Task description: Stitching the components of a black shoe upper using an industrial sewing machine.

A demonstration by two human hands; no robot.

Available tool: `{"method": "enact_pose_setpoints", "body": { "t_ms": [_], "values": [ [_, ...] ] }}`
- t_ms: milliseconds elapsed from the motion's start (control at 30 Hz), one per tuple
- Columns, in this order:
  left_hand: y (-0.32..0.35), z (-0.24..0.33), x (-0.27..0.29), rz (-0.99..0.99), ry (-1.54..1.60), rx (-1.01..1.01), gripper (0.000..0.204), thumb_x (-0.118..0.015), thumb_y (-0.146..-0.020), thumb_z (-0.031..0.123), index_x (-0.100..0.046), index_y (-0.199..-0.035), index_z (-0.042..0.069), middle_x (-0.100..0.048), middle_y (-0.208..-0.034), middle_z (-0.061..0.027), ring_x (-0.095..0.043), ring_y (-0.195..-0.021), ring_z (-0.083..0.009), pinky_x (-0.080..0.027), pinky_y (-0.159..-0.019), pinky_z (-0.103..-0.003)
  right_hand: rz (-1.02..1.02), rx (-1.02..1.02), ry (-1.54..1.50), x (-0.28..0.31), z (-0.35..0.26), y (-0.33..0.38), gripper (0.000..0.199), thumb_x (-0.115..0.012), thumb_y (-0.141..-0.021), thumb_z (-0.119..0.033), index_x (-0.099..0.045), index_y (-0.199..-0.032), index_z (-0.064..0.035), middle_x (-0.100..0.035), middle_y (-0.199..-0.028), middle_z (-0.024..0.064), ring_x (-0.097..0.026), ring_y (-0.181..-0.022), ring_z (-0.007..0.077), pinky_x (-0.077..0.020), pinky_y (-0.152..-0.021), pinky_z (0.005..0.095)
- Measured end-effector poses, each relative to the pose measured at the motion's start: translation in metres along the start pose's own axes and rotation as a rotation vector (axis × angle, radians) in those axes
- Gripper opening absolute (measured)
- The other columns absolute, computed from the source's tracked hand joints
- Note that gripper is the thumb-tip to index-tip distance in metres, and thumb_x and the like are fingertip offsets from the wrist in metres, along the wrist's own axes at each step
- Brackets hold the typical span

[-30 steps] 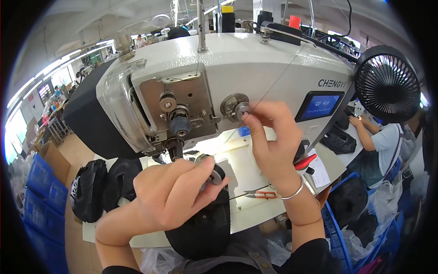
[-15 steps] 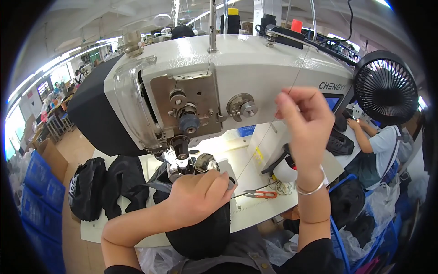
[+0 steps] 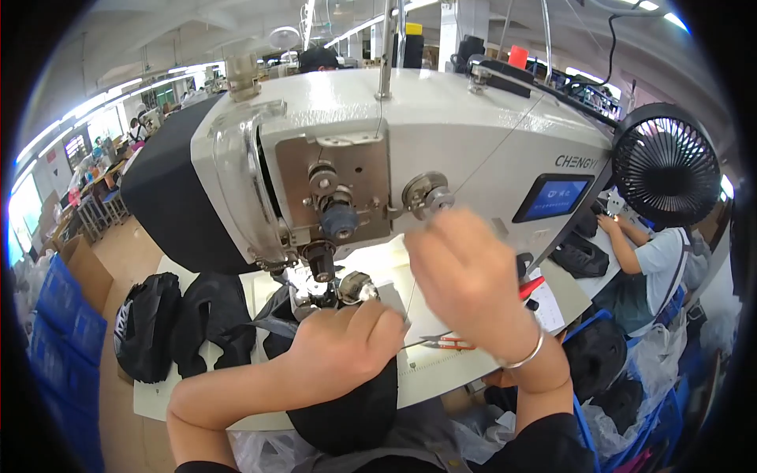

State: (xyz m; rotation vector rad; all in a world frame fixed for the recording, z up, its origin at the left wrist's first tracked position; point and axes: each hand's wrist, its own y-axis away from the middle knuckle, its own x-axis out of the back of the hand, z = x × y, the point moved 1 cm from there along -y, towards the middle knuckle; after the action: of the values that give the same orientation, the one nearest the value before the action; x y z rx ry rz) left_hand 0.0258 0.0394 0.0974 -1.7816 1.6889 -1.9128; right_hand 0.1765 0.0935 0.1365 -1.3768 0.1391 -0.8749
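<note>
My left hand (image 3: 347, 343) is closed in front of the sewing machine's needle area, over a black shoe upper (image 3: 347, 410). Its fingertips pinch a small round metal piece, like a bobbin, now mostly hidden. My right hand (image 3: 465, 280), slightly blurred, is closed just below the round thread tension dial (image 3: 430, 195). A thin thread (image 3: 505, 138) slants from the machine's top right to that dial. More thread shows between my two hands, apparently pinched by the right fingers. The white sewing machine (image 3: 489, 150) has a metal presser area (image 3: 311, 292) behind my left hand.
Two more black shoe uppers (image 3: 147, 327) (image 3: 213, 323) lie at the table's left. Orange-handled scissors (image 3: 453, 344) are partly behind my right wrist. A black fan (image 3: 666, 162) stands right, near a screen (image 3: 554, 197). Blue crates (image 3: 67, 339) stand left; another person (image 3: 658, 256) works at right.
My right hand has moved down and left, toward the tension dial, bringing the thread with it. The screen has come into view. My left hand stays closed near the same place.
</note>
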Motion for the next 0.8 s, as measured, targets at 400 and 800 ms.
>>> {"method": "enact_pose_setpoints", "body": {
  "t_ms": [400, 800],
  "values": [
    [-0.034, -0.008, 0.006, 0.228, -0.43, -0.005, 0.017, -0.056, -0.06, 0.01, -0.04, -0.064, 0.009, -0.038, -0.059, 0.0008, -0.039, -0.041, -0.0059, -0.03, -0.035, -0.02, -0.031, -0.379, 0.085, 0.022, 0.016, -0.012, 0.012, -0.061, -0.064, 0.006, -0.054, -0.069, -0.0024, -0.048, -0.06, 0.0074, -0.049, -0.051, 0.0194, -0.0388, -0.047, 0.0283],
    [-0.042, 0.003, -0.008, 0.116, -0.535, -0.069, 0.017, -0.061, -0.068, 0.003, -0.044, -0.063, 0.007, -0.038, -0.058, 0.0014, -0.04, -0.042, -0.0066, -0.029, -0.036, -0.021, 0.125, -0.458, -0.156, 0.003, 0.018, 0.002, 0.009, -0.059, -0.07, 0.003, -0.052, -0.073, -0.0018, -0.051, -0.066, 0.0088, -0.051, -0.052, 0.0212, -0.039, -0.046, 0.0288]
  ]
}}
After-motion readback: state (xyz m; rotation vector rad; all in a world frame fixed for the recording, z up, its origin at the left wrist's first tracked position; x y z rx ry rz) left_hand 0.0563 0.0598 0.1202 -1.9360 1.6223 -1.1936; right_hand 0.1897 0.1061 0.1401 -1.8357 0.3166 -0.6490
